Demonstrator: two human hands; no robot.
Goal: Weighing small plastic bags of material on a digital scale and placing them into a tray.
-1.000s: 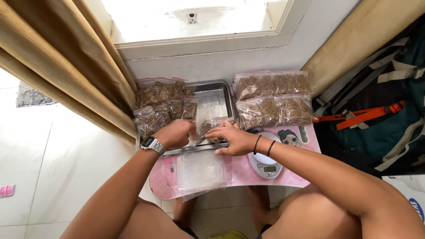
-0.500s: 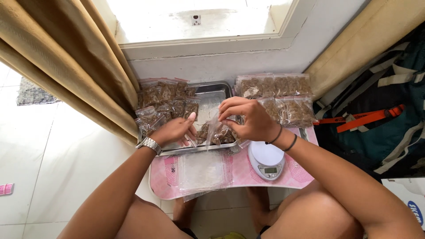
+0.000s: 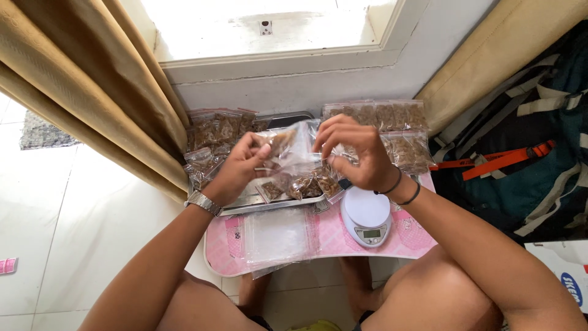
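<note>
where a second ago both hands lay low on the tray (image 3: 269, 205), they have now come up and hold a bag (image 3: 293, 150) in the air between them, above the tray's far half. the left hand (image 3: 236, 168) pinches the bag's left top edge between thumb and fingertips; the right hand (image 3: 355, 150) pinches its right edge the same way, fingers curled. the bag is clear, with brown bits inside, and hangs slack between the two grips. that lift suggests the work has passed from loading the bag to handling its mouth, though i cannot tell if the mouth is open or pressed closed. more brown bits lie on the tray beneath. filled bags (image 3: 214, 138) sit far left, more filled ones (image 3: 398, 132) far right. near, on the pink table (image 3: 413, 236), lie empty bags (image 3: 275, 236) and a white scale (image 3: 366, 217).
</note>
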